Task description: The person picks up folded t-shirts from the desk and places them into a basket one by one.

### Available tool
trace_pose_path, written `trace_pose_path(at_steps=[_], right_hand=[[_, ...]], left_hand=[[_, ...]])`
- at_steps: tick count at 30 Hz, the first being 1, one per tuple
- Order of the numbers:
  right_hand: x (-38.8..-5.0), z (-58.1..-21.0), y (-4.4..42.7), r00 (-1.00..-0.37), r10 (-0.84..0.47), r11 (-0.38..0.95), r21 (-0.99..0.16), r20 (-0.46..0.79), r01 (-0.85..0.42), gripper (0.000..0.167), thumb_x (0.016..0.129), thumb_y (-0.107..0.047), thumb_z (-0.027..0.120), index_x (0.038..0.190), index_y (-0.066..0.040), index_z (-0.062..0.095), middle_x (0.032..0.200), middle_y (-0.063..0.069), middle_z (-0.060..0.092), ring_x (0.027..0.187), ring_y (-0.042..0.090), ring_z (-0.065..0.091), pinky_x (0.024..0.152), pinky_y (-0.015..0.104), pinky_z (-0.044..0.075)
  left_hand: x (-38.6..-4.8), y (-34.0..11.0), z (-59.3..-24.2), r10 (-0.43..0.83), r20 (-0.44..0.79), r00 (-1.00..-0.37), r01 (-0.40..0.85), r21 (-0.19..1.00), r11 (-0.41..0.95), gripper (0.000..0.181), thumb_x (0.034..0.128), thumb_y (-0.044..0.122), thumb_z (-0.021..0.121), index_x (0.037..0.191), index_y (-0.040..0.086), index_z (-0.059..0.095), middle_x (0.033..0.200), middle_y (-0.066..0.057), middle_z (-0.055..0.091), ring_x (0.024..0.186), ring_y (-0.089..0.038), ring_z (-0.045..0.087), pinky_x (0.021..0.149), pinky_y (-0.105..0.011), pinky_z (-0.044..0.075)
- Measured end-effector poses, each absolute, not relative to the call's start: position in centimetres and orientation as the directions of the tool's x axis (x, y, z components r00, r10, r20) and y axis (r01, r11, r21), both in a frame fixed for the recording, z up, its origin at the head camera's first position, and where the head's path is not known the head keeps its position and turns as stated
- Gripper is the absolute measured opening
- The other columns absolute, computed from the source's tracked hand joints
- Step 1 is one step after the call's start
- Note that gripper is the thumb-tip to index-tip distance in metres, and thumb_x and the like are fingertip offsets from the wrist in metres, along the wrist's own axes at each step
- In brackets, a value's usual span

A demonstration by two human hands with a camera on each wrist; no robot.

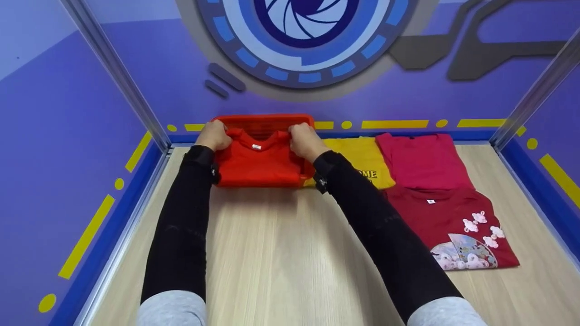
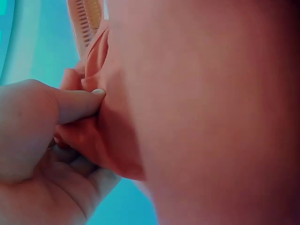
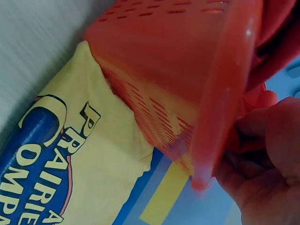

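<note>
A red T-shirt [image 1: 259, 160] with a small white neck label hangs spread between both hands, at the red plastic basket [image 1: 267, 118] by the back wall. My left hand [image 1: 215, 135] pinches its left shoulder; in the left wrist view the thumb of the left hand [image 2: 51, 105] presses the bunched cloth against the fingers. At the other shoulder my right hand [image 1: 307, 141] grips the fabric beside the basket's right rim. The right wrist view has the right hand [image 3: 262, 159] close to that rim, its fingertips partly hidden. How much of the shirt lies inside the basket I cannot tell.
Right of the basket lies a folded yellow T-shirt [image 1: 355, 154] with printed lettering, touching the basket's side. Beyond it are a folded pink T-shirt [image 1: 423, 160] and, nearer, a dark red T-shirt [image 1: 421, 217] with flower prints. Purple panels wall the wooden table [image 1: 272, 253] at back and sides.
</note>
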State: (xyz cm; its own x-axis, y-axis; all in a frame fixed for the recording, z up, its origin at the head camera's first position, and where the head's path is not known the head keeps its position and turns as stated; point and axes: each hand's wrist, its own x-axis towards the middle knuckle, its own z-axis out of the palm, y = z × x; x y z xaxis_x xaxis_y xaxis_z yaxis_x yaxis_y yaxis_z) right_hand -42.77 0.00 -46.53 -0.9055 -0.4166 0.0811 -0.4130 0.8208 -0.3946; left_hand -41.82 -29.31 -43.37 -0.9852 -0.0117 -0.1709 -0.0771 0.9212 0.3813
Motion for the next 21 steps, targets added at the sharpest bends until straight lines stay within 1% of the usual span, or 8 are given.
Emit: trace_pose_path(at_steps=[3,7,11,13,14,17,20,21], right_hand=[[-43.0,-46.4,0.0,-0.909,-0.408,0.818,-0.408,0.084,-0.405,0.025,0.105,-0.001,0.058,0.122,0.001,0.077,0.118,0.022,0.078,0.111,0.032,0.073,0.102,0.041,0.061],[-43.3,-46.3,-0.1,-0.910,-0.407,0.813,-0.423,0.082,-0.401,0.028,0.104,0.001,0.057,0.124,0.002,0.077,0.121,0.024,0.078,0.112,0.032,0.073,0.102,0.041,0.061],[-43.5,-46.4,-0.2,-0.910,-0.413,0.824,-0.408,0.046,-0.394,0.026,0.105,0.000,0.056,0.121,0.002,0.076,0.119,0.025,0.078,0.109,0.033,0.073,0.099,0.041,0.061],[-43.5,-46.5,-0.2,-0.909,-0.416,0.829,-0.399,0.031,-0.393,0.025,0.105,0.000,0.057,0.121,0.002,0.076,0.118,0.025,0.077,0.108,0.033,0.073,0.097,0.041,0.061],[-43.5,-46.5,-0.2,-0.908,-0.417,0.830,-0.395,0.029,-0.394,0.024,0.106,-0.001,0.057,0.121,0.002,0.076,0.118,0.025,0.077,0.108,0.033,0.073,0.097,0.041,0.061],[-43.7,-46.6,-0.2,-0.909,-0.414,0.836,-0.376,0.046,-0.400,0.026,0.105,-0.001,0.057,0.122,0.001,0.077,0.118,0.024,0.078,0.111,0.035,0.074,0.099,0.041,0.061],[-44.0,-46.7,-0.2,-0.914,-0.400,0.842,-0.371,0.059,-0.392,0.028,0.105,0.000,0.057,0.124,0.000,0.078,0.118,0.024,0.079,0.113,0.035,0.074,0.100,0.041,0.062],[-44.0,-46.7,-0.2,-0.917,-0.395,0.845,-0.370,0.058,-0.387,0.028,0.105,0.000,0.057,0.124,-0.001,0.078,0.119,0.024,0.078,0.114,0.035,0.074,0.101,0.041,0.062]], left_hand=[[-41.6,-29.8,-43.1,-0.024,-0.187,-0.982,-0.100,0.410,0.907,0.048,0.1009,0.011,0.060,0.145,-0.008,0.064,0.154,-0.030,0.060,0.123,-0.037,0.059,0.113,-0.049,0.052],[-41.3,-30.5,-42.9,-0.060,-0.227,-0.972,-0.155,0.433,0.888,0.046,0.1025,0.016,0.064,0.141,-0.009,0.065,0.152,-0.029,0.061,0.122,-0.036,0.058,0.113,-0.048,0.051],[-41.3,-30.8,-43.2,-0.064,-0.235,-0.970,-0.159,0.416,0.895,0.051,0.1022,0.019,0.066,0.145,-0.009,0.065,0.157,-0.029,0.060,0.131,-0.037,0.061,0.119,-0.050,0.051],[-41.4,-30.6,-43.5,-0.069,-0.231,-0.970,-0.162,0.413,0.896,0.047,0.1019,0.018,0.066,0.140,-0.008,0.067,0.151,-0.028,0.063,0.126,-0.036,0.061,0.114,-0.048,0.053],[-41.5,-30.5,-43.7,-0.074,-0.222,-0.972,-0.162,0.411,0.897,0.040,0.1013,0.018,0.066,0.132,-0.008,0.070,0.140,-0.028,0.067,0.119,-0.036,0.061,0.107,-0.045,0.053],[-41.7,-30.1,-44.0,-0.107,-0.188,-0.976,-0.179,0.420,0.890,0.038,0.1002,0.015,0.066,0.131,-0.007,0.070,0.138,-0.026,0.068,0.120,-0.036,0.062,0.106,-0.046,0.054],[-41.9,-29.8,-43.9,-0.136,-0.168,-0.976,-0.197,0.431,0.881,0.043,0.1005,0.013,0.065,0.140,-0.005,0.068,0.146,-0.026,0.066,0.133,-0.039,0.063,0.115,-0.049,0.054],[-42.0,-29.7,-43.8,-0.140,-0.164,-0.977,-0.198,0.431,0.880,0.049,0.1012,0.012,0.065,0.147,-0.005,0.064,0.156,-0.026,0.062,0.139,-0.040,0.061,0.120,-0.052,0.052]])
